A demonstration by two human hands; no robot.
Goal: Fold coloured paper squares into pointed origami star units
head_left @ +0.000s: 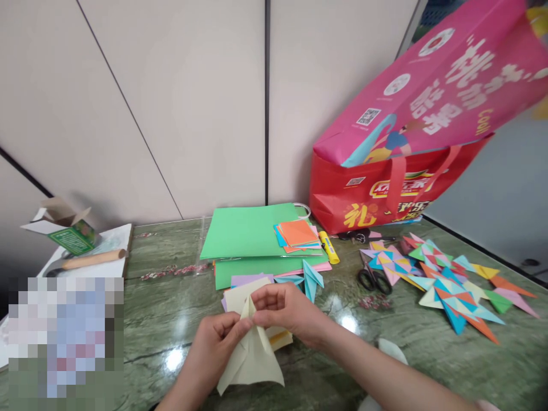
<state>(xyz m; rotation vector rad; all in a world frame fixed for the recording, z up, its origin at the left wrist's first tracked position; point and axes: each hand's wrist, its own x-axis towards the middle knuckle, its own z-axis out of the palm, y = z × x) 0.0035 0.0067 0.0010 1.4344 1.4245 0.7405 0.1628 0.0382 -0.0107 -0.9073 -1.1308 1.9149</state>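
Both hands pinch a cream sheet of paper [254, 362] that is creased and gathered to a narrow point at its top. My left hand [220, 342] grips the gathered part from the left, thumb pressed on it. From the right, my right hand [286, 311] pinches the tip between thumb and fingers. Behind the held sheet lie more cream and purple papers [246, 281], partly hidden by my hands. Two light-blue folded paper pieces [313, 279] rest just beyond my right hand.
Green paper sheets [244, 231] lie at the back, with small orange squares [298, 233] on top and a yellow glue stick [329, 247] beside them. Scissors [373, 277] and colourful folded paper stars [458, 294] are at right. Bags [342, 191] stand behind; a small box [71, 231] is left.
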